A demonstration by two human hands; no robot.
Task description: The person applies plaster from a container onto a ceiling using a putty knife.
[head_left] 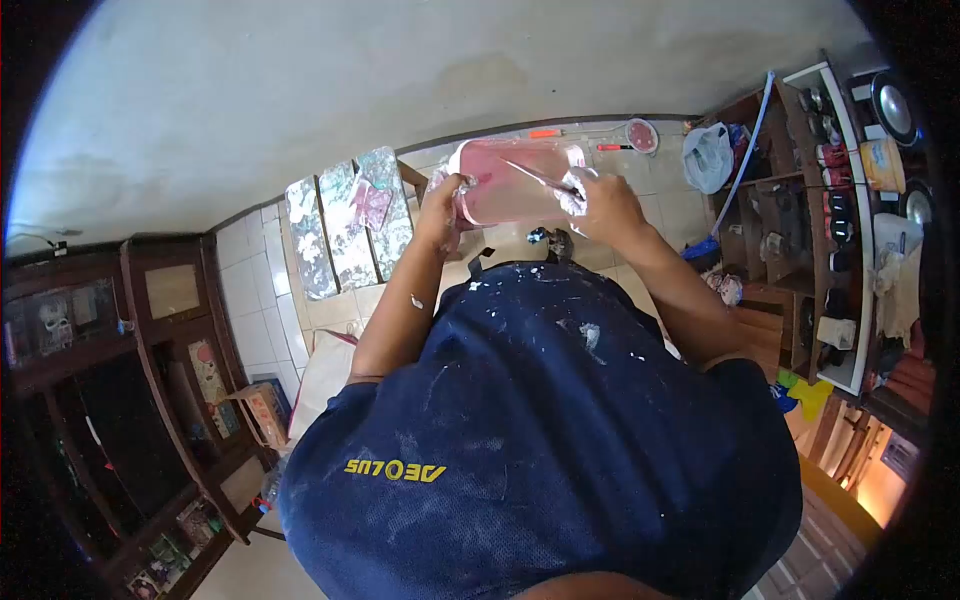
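Observation:
I hold a translucent pink plastic tub (500, 190) out in front of my chest. My left hand (443, 208) grips the tub's left edge. My right hand (600, 205), smeared with white paste, is closed on a thin metal blade (535, 176) whose tip reaches across the tub's opening. White splashes cover my dark blue shirt (540, 430) and dot my left forearm.
Below is a pale tiled floor with three patterned slabs (345, 225) lying side by side. A dark wooden cabinet (120, 400) stands at the left, and a cardboard box (262, 410) lies near it. At the right are cluttered shelves (820, 220), a white plastic bag (708, 155) and a small red round lid (642, 135).

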